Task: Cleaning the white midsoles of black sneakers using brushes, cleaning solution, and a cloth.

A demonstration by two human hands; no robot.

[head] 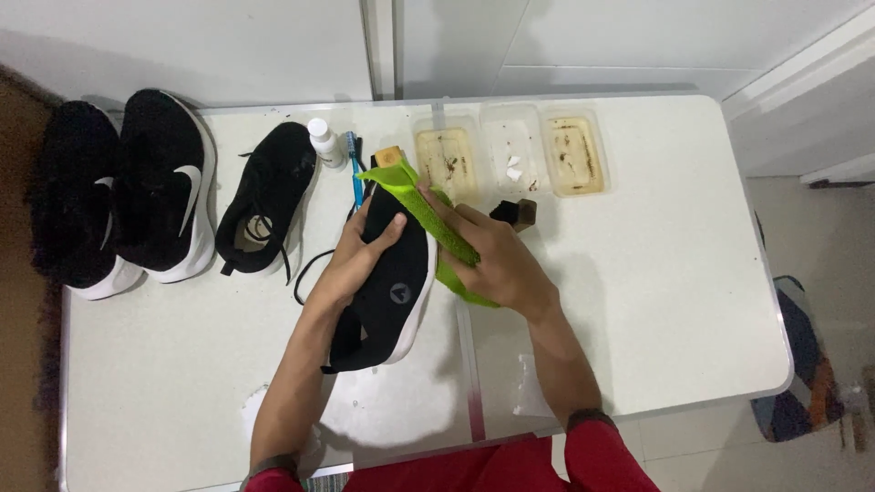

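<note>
Your right hand and green cloth hide the black shoe's three-o'clock side; your elbows are cut off at six o'clock.

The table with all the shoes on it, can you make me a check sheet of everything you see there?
Surface: white folding table, with some smudges near the front edge.
Job's things: black shoe with a white sole, green cloth pressed on it.
Clutter: pair of black shoes far left, single black shoe, small white bottle, blue toothbrush, three shallow trays, a brush.
Hands: left hand grips the shoe; right hand holds the cloth against it.
Cables: nothing seen; only a loose black lace.
Surroundings: white wall, tiled floor, a patterned bag at right.
</note>
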